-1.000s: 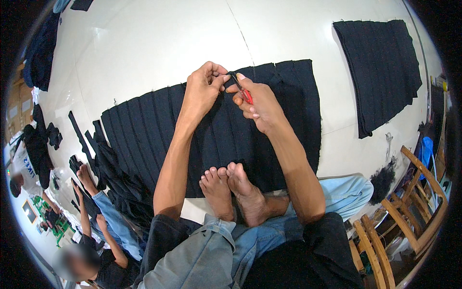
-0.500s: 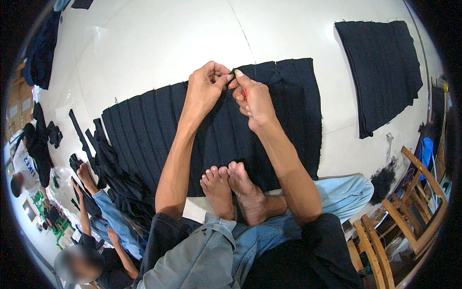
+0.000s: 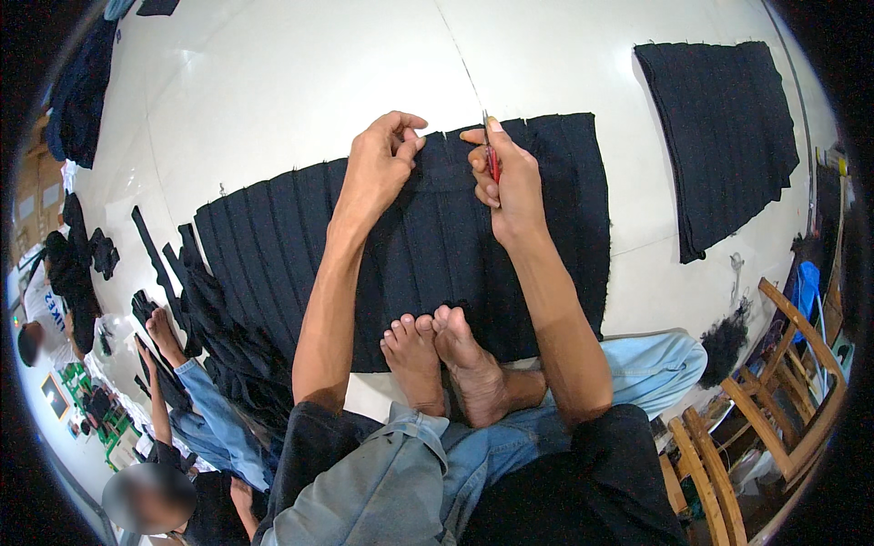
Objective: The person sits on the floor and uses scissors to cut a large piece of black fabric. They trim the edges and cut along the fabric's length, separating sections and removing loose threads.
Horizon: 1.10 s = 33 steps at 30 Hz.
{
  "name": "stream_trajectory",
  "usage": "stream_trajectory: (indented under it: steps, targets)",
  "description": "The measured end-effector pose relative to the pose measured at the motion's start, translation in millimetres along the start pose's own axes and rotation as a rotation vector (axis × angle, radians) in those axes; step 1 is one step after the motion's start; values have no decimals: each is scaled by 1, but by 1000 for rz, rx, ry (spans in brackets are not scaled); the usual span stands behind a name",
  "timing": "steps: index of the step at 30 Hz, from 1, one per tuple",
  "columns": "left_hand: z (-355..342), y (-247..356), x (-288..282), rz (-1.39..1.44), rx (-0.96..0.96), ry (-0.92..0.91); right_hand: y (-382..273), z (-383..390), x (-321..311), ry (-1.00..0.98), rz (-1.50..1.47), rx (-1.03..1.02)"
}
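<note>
Pale glossy floor (image 3: 291, 82) lay under a black pleated cloth (image 3: 428, 232), which was spread out, its long axis running left to right. Near its far edge, the right hand (image 3: 513, 182) grasped a red-handled tool (image 3: 493, 165), its tip pointing outward past the cloth. The left hand (image 3: 378, 164), equally near that edge, was curled, apart from the tool; whether it pinched cloth could not be determined.

Matt cloth (image 3: 437, 246), glossy floor (image 3: 300, 73), wooden frame (image 3: 759, 428)
</note>
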<state>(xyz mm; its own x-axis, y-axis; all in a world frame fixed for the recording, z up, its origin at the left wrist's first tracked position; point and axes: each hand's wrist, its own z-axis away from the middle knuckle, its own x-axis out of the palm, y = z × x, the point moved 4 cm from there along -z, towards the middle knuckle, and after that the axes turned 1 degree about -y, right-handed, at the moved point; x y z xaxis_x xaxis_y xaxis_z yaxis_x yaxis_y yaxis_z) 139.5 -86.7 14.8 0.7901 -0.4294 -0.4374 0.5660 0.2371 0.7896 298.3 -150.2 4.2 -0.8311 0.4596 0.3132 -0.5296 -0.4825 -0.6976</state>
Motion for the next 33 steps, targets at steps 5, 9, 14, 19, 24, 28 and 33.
stream_trajectory:
  steps: [5,9,14,19,24,28,33]
  targets:
    - [-2,1,-6,-71,-18,-11,2,-2,0,-21,18,-9]
    - [2,5,-14,-383,306,99,-5,6,3,-50,43,-39]
    - [13,-3,-32,-585,494,137,-8,34,7,-161,119,-35]
    - [12,-13,-33,-302,210,-37,14,38,23,-241,139,47]
    - [14,-10,-34,-489,398,-11,24,27,46,-305,110,217]
    - [3,-19,-37,-210,202,-154,39,20,44,-268,37,270]
    - [5,-22,-38,45,153,-87,43,21,46,-237,15,276]
